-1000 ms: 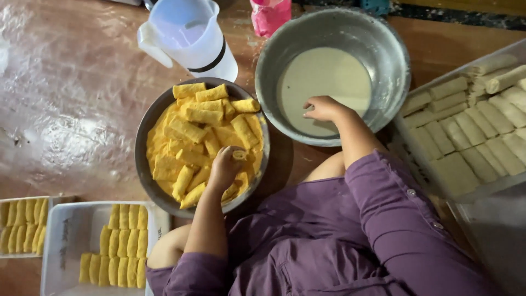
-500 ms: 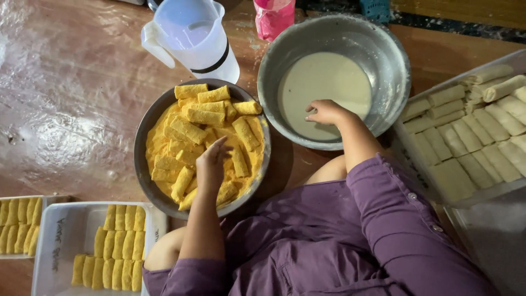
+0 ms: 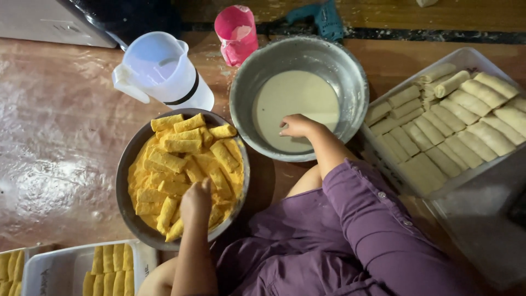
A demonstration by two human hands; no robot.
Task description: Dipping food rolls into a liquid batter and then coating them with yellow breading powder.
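My left hand (image 3: pixel 196 201) rests knuckles up in a dark round bowl (image 3: pixel 123 183) full of yellow crumb-coated rolls (image 3: pixel 181 147). Its fingers curl down among the rolls and are hidden. My right hand (image 3: pixel 298 126) reaches into a grey metal bowl (image 3: pixel 353 74) holding pale liquid batter (image 3: pixel 296 93). Its fingertips dip into the batter near the front rim. Whether either hand grips a roll is hidden.
A white tray (image 3: pixel 466 55) of several uncoated pale rolls (image 3: pixel 438 129) lies at the right. A white jug (image 3: pixel 164 71) and a pink cup (image 3: pixel 235 33) stand behind the bowls. Trays (image 3: pixel 52 263) of coated rolls (image 3: pixel 109 268) sit at bottom left. My purple-clothed lap fills the foreground.
My left hand has slid left and down inside the crumb bowl, toward its front rim. My right hand has stayed in the batter bowl.
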